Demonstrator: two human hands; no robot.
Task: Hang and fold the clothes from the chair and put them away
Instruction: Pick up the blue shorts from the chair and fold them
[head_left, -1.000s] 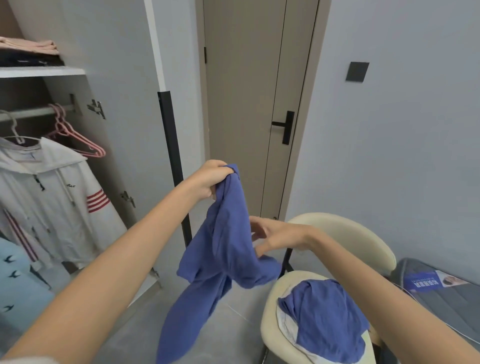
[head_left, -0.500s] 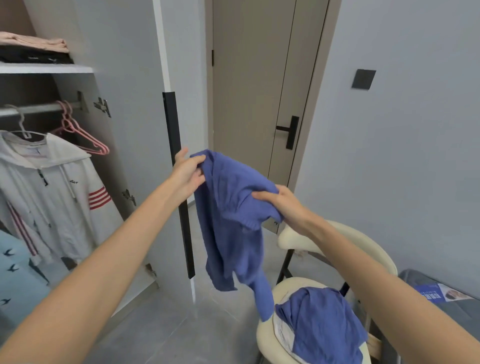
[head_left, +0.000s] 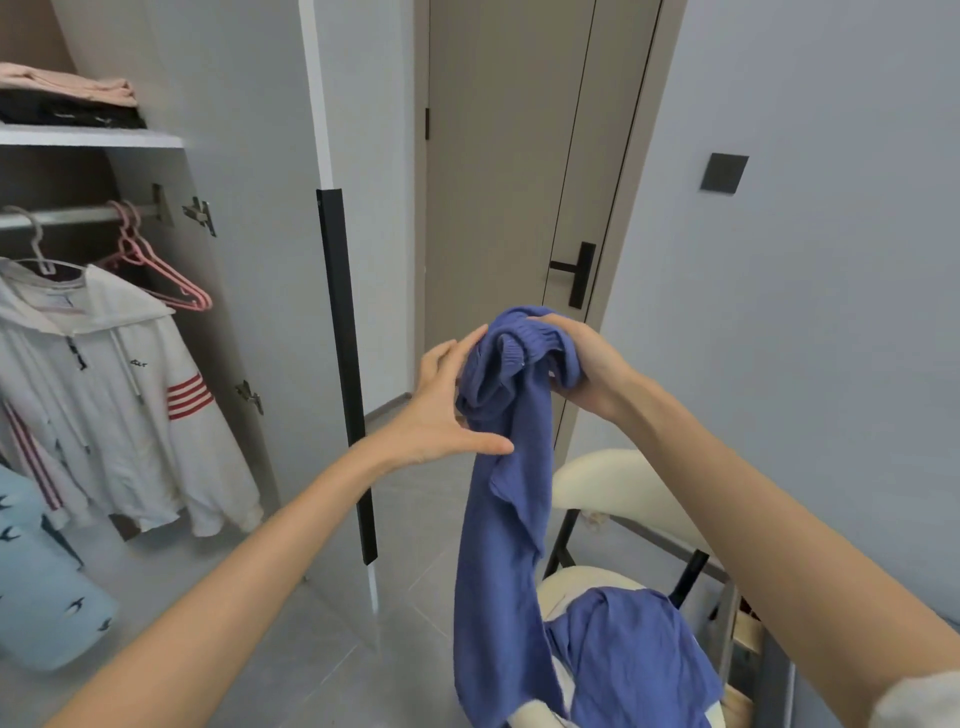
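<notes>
A person's right hand (head_left: 587, 364) bunches the ribbed end of a blue sweater (head_left: 511, 519) in a tight grip. The rest hangs straight down in front of a cream chair (head_left: 618, 483), while the left hand (head_left: 447, 415) rests open against the cloth, fingers straight, its grip wide and holding nothing. A second blue garment (head_left: 639, 665) lies crumpled on the chair seat, and at left an open wardrobe (head_left: 249, 156) shows a white jacket (head_left: 104, 395) on the rail (head_left: 78, 215) beside pink hangers (head_left: 166, 280), with folded clothes (head_left: 67, 93) on the shelf (head_left: 88, 137) above.
</notes>
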